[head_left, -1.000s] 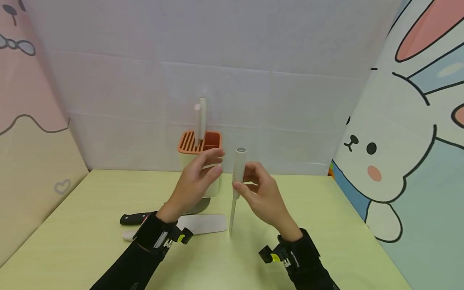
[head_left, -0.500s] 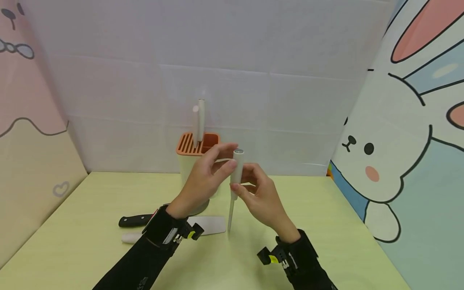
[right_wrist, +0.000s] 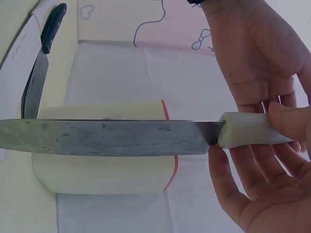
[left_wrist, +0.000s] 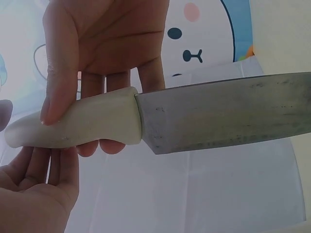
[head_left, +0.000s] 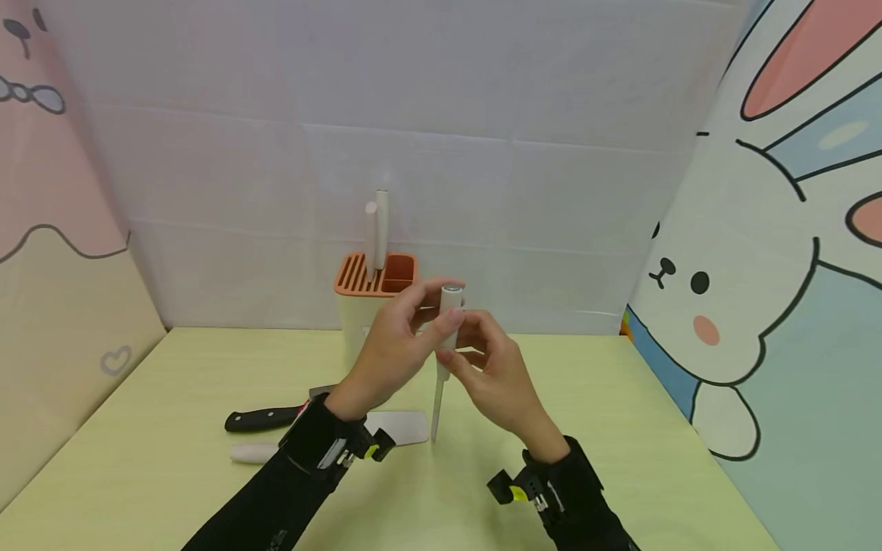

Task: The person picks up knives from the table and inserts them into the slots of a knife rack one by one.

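In the head view a white-handled kitchen knife [head_left: 437, 405] hangs upright over the table, blade pointing down. My right hand [head_left: 499, 375] grips its handle; in the left wrist view that hand's thumb lies across the white handle [left_wrist: 104, 119] and its fingers pass behind. My left hand [head_left: 396, 340] is at the upper handle, thumb over it in the head view. Its fingers [left_wrist: 56, 167] touch the handle near the butt end. The right wrist view shows the broad, stained steel blade [right_wrist: 112, 138] side-on; the left fingers are partly hidden behind the handle.
Behind the hands stands a cream knife block [head_left: 351, 314] with an orange slotted top; two white handles [head_left: 382, 229] stick up from it. Beneath my left wrist lie a black-handled knife [head_left: 262, 418] and a white-handled cleaver [head_left: 400, 425]. Printed panels flank the table [head_left: 586, 428].
My left hand has moved right from beside the knife onto the upper handle. The right hand and the knife have hardly moved.
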